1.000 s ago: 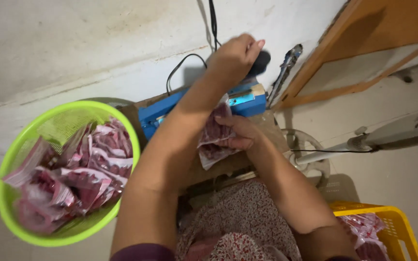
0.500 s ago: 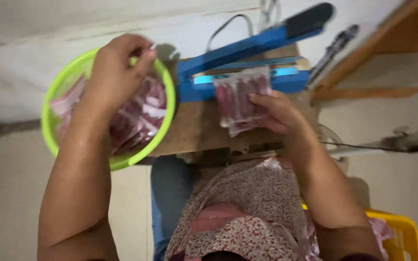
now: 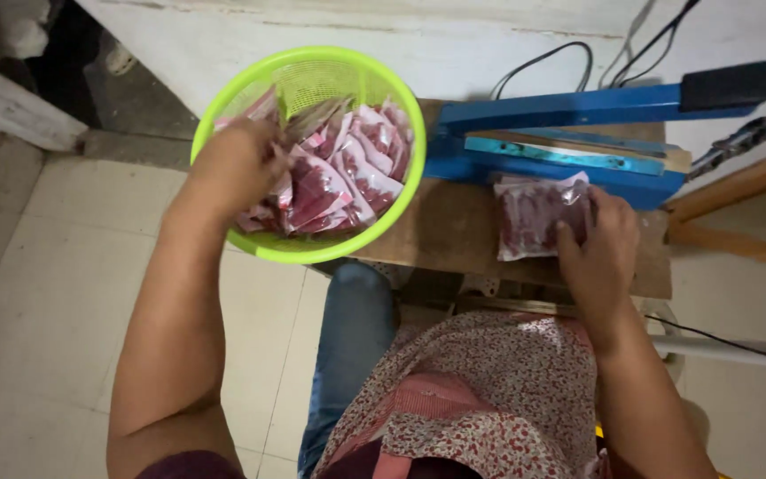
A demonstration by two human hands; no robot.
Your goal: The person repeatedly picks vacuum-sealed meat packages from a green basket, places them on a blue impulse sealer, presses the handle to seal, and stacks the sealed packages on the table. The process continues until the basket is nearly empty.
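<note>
My left hand (image 3: pixel 239 165) reaches into a lime green basket (image 3: pixel 392 217) full of several clear pouches of red pieces (image 3: pixel 339 177); its fingers lie among the pouches and whether it grips one is hidden. My right hand (image 3: pixel 597 241) presses a filled clear pouch (image 3: pixel 529 217) flat on the small wooden table (image 3: pixel 454 235), just in front of the blue heat sealer (image 3: pixel 569 142). The sealer's arm with its black handle (image 3: pixel 738 84) is raised.
Pliers (image 3: pixel 742 137) lie at the table's right end beside a wooden frame (image 3: pixel 738 191). Black cables (image 3: pixel 534 62) run up the white wall behind the sealer. Tiled floor lies to the left; my lap in patterned cloth is below the table.
The sealer arm, pressed down a second ago, is up. My left hand moved from the handle to the green basket. My right hand drew the pouch back from the sealer onto the table.
</note>
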